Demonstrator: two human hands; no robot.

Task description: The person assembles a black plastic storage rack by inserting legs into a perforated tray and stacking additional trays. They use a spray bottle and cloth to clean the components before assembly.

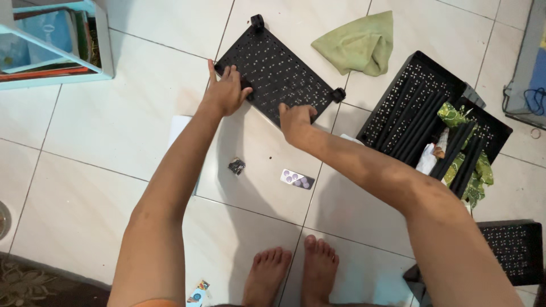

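Both hands grip a flat black perforated plastic shelf panel (pixel 274 73) lying on the glossy white tiled floor (pixel 114 125): left hand (pixel 226 91) curled on its near-left edge, right hand (pixel 294 121) clasping the near edge; a crumpled green cloth (pixel 358 45) lies beyond

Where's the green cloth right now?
In the head view the green cloth lies crumpled on the tiled floor at upper right, between the black perforated panel under both hands and the black tray of rods.
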